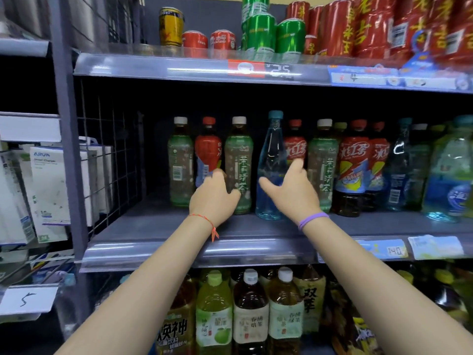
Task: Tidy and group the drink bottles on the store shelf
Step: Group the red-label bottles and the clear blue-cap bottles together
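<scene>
Store aisle, grey metal shelving. Middle shelf (158, 226) carries a single row of drink bottles set back from the front edge; clear price rail along its lip, with paper tags at the right. Wire mesh panel (110, 155) closes the shelf's left end; beyond it hang white boxed chargers (48, 190).

Upper shelf: cans (261, 32) in yellow, red and green. Lower shelf: large tea bottles (250, 311) standing upright.

Middle row, left to right: green tea (180, 162), red tea (207, 147), second green tea (239, 155), clear blue bottle (271, 155) (tallest of the group, teal cap), another red tea (295, 142), another green tea (323, 162), then more red-label and blue bottles towards the right. All upright, close together.

Left hand (213, 198) (red string at the wrist): fingers reach into the gap between the red tea and the second green tea, thumb lying against the front of that green tea. Fingers curl round its left side; grip looks partial, fingertips hidden behind the bottle.

Right hand (294, 190) (purple band at the wrist): thumb spread wide, crossing the front of the clear blue bottle; fingers extended behind or beside it towards the red tea. Hand is spread, touching the blue bottle, not closed round it.
</scene>
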Available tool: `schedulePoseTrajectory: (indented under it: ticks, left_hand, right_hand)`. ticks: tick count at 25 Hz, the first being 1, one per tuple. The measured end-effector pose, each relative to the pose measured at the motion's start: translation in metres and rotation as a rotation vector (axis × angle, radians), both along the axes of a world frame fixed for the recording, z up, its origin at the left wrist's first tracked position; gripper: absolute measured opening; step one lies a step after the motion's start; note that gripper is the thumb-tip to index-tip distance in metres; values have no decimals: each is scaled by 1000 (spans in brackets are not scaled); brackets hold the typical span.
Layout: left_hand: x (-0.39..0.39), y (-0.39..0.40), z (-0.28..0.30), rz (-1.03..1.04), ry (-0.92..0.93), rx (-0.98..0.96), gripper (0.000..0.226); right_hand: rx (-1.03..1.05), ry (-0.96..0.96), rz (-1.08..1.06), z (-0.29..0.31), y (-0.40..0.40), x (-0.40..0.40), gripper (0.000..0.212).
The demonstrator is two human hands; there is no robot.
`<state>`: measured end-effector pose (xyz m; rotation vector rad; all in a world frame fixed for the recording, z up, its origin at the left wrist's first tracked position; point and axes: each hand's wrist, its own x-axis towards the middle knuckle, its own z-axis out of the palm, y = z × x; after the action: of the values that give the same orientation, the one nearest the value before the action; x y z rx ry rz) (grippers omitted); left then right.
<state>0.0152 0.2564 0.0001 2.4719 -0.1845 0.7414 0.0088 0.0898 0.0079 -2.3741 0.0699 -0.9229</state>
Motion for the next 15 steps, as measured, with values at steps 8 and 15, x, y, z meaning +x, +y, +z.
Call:
schedulePoseTrajectory:
  ticks: [8, 15]
  left_hand:
    - [8, -14, 0, -98, 192, -100, 43]
    - [-13, -6, 4, -317, -30, -602, 34]
  right_hand:
    - [31, 140, 164, -2, -14, -8, 63]
    - [-54, 112, 400, -11, 15, -27, 47]
